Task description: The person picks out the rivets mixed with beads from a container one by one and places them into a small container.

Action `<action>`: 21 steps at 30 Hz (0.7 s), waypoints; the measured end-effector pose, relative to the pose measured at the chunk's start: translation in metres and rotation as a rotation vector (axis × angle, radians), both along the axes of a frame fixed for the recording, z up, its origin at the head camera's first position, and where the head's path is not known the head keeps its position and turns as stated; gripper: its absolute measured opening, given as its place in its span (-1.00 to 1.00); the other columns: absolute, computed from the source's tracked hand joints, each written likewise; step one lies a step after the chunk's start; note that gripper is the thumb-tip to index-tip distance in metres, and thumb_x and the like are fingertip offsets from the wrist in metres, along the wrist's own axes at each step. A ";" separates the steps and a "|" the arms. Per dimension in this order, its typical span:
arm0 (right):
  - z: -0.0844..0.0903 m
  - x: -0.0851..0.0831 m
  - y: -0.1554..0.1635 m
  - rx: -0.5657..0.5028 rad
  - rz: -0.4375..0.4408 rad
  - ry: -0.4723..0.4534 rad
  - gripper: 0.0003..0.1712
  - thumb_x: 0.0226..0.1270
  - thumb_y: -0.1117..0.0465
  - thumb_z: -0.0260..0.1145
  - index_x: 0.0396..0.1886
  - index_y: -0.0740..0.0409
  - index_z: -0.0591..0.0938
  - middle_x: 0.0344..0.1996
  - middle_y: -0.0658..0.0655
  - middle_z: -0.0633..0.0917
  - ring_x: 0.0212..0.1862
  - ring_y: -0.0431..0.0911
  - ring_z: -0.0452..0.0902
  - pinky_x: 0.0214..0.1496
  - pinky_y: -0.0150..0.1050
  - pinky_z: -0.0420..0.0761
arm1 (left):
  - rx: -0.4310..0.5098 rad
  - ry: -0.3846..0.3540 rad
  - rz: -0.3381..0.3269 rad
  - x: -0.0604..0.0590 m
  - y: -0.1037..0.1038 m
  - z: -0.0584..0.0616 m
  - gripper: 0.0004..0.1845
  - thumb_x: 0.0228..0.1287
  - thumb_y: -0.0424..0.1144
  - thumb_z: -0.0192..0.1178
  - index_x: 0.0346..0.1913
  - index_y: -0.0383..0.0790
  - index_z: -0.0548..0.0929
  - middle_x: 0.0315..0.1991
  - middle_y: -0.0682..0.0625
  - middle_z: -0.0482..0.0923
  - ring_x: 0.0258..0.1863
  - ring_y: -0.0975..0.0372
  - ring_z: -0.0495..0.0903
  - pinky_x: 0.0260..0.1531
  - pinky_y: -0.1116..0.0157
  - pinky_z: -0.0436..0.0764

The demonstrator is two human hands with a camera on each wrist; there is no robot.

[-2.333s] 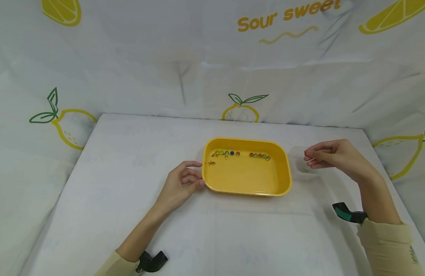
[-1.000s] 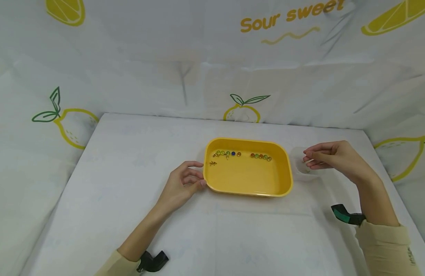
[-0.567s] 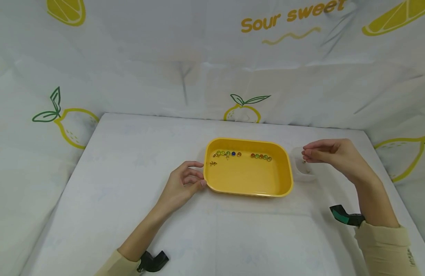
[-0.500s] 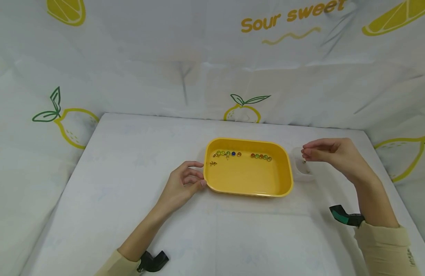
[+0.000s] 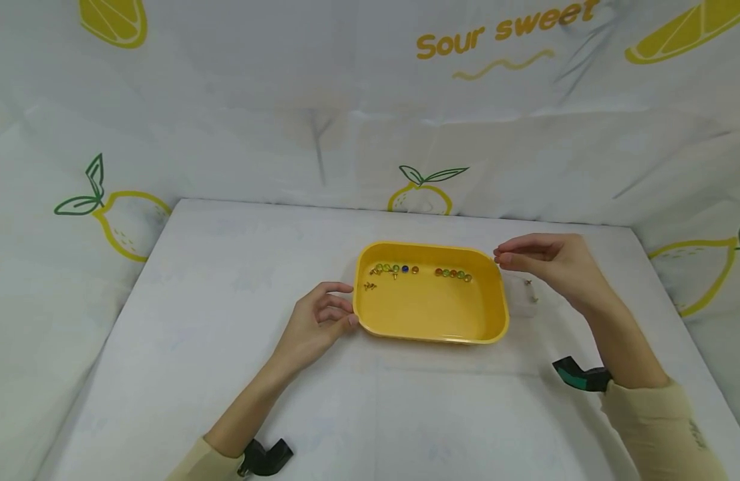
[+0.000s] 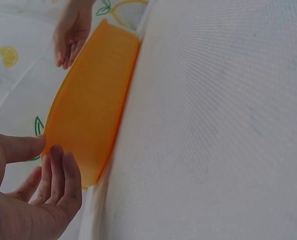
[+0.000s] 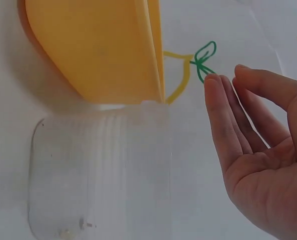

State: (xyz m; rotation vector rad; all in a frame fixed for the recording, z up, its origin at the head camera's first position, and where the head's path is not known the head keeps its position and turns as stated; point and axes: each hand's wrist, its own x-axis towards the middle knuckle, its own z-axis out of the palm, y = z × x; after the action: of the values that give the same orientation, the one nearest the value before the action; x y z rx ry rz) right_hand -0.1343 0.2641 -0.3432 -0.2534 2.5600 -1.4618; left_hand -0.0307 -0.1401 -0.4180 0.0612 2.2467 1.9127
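Note:
A yellow tray (image 5: 430, 304) stands on the table in the head view. My left hand (image 5: 316, 321) is at its left end, fingers loosely bent and touching the outer wall, as in the left wrist view. Glass marbles (image 5: 454, 273) and gold pins (image 5: 370, 286) lie inside, towards the back and left. Above the tray's back right corner is my right hand (image 5: 553, 264), thumb and fingertips close together; anything tiny between them is hidden. Below it, against the tray's right side, sits a clear plastic box (image 7: 103, 170) with a few small gold pieces in it.
A white cloth covers the table (image 5: 256, 254). Behind it hangs a white backdrop (image 5: 256, 133) with lemon drawings. Black wrist cameras (image 5: 580, 375) sit on both forearms.
My right hand has risen from over the clear box and moved left to the tray's back right corner. The left hand and the tray's contents look unchanged.

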 end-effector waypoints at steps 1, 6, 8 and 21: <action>0.001 0.000 -0.004 -0.008 0.006 0.002 -0.64 0.48 0.15 0.51 0.09 0.31 0.78 -0.19 -0.20 0.89 -0.10 -0.27 0.87 0.03 -0.49 0.76 | -0.001 0.000 0.000 0.000 0.000 0.000 -0.47 0.35 -0.39 0.45 0.35 -0.19 0.58 -0.02 -0.22 0.75 -0.15 0.10 0.81 -0.04 0.46 0.71; 0.004 -0.002 -0.023 -0.038 0.043 -0.004 -0.65 0.47 0.15 0.51 0.11 0.28 0.79 -0.12 -0.19 0.90 -0.05 -0.29 0.86 0.07 -0.48 0.75 | -0.001 -0.007 0.002 0.001 0.000 0.001 -0.47 0.35 -0.38 0.45 0.35 -0.18 0.58 -0.02 -0.22 0.75 -0.16 0.16 0.80 -0.03 0.45 0.71; 0.004 -0.003 -0.030 -0.036 0.054 -0.012 -0.64 0.47 0.15 0.52 0.13 0.26 0.79 -0.09 -0.19 0.89 -0.03 -0.31 0.86 0.10 -0.51 0.74 | 0.000 -0.009 0.003 0.001 0.000 0.001 -0.47 0.35 -0.38 0.45 0.35 -0.18 0.58 -0.02 -0.22 0.75 -0.16 0.16 0.80 -0.03 0.45 0.71; 0.008 -0.014 -0.074 0.034 0.168 -0.045 -0.64 0.45 0.08 0.54 0.14 0.13 0.83 0.06 0.16 0.88 -0.03 -0.34 0.85 0.07 -0.50 0.75 | 0.005 -0.004 0.001 0.000 0.000 0.000 -0.46 0.34 -0.38 0.47 0.35 -0.20 0.58 -0.02 -0.22 0.75 -0.16 0.15 0.80 -0.02 0.46 0.71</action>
State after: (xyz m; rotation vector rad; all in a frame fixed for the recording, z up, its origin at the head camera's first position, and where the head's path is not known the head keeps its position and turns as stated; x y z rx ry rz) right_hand -0.1487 0.1899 -0.3355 -0.4142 2.4587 -1.3478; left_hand -0.0307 -0.1404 -0.4177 0.0577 2.2398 1.9173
